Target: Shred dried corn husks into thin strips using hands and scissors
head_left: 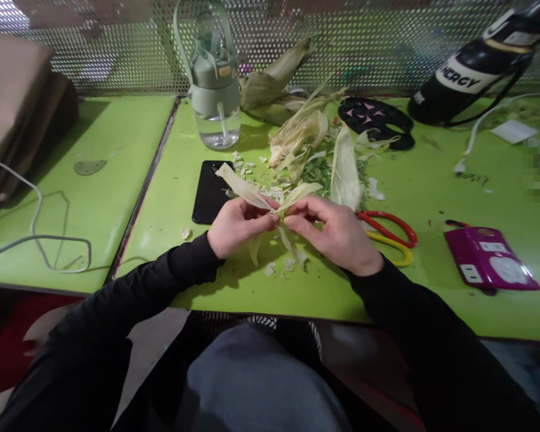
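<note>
Left hand and right hand pinch corn husk; scraps crowd twelve o'clock, phone nine, bottle eleven, scissors three.

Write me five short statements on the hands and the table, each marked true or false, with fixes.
1. The left hand and right hand both hold pale husk strips. True.
2. The right hand grips the handles. False: the red and yellow handles lie on the green table.
3. The pale green bottle stands upright. True.
4. The phone is right of both hands. False: the black phone lies beyond the left hand.
5. A purple box lies right of both hands. True.
</note>
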Demonstrator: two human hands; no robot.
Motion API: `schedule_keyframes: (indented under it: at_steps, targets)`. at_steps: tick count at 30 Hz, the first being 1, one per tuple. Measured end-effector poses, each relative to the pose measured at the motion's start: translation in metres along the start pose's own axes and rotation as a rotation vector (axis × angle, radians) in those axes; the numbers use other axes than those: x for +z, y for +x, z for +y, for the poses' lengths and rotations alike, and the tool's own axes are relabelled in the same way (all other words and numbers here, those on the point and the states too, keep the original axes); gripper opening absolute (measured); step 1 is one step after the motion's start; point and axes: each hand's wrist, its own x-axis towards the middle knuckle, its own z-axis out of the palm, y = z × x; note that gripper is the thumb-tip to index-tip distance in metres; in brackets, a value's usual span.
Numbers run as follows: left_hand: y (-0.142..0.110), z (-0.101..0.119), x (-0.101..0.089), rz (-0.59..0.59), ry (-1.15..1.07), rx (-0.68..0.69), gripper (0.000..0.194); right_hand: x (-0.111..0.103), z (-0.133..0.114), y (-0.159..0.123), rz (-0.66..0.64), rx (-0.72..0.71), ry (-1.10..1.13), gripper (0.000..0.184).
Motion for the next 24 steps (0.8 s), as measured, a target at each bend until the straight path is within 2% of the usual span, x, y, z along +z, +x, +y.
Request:
schedule_keyframes:
  at_steps: [3,8,12,19,24]
  targets:
    - [0.0,0.0,0.001,-0.022,-0.036,-0.05,0.02,0.003,0.005,0.001,0.066,0.114,0.11,0.028]
    - [-0.004,0.003,0.004,-0.037,-0.033,-0.075,0.014,0.012,0.008,0.002,0.182,0.114,0.27,0.026]
    - [-0.005,0.004,0.004,-0.044,-0.044,-0.124,0.012,0.016,0.008,0.002,0.173,0.122,0.323,0.027]
    - [-0.003,-0.001,0.003,-0.001,-0.122,-0.218,0.014,0.013,0.008,0.004,0.162,0.117,0.261,0.026]
    - [-0.001,-0.003,0.002,0.004,-0.145,-0.174,0.015,0.015,0.003,-0.001,0.226,0.019,0.082,0.03]
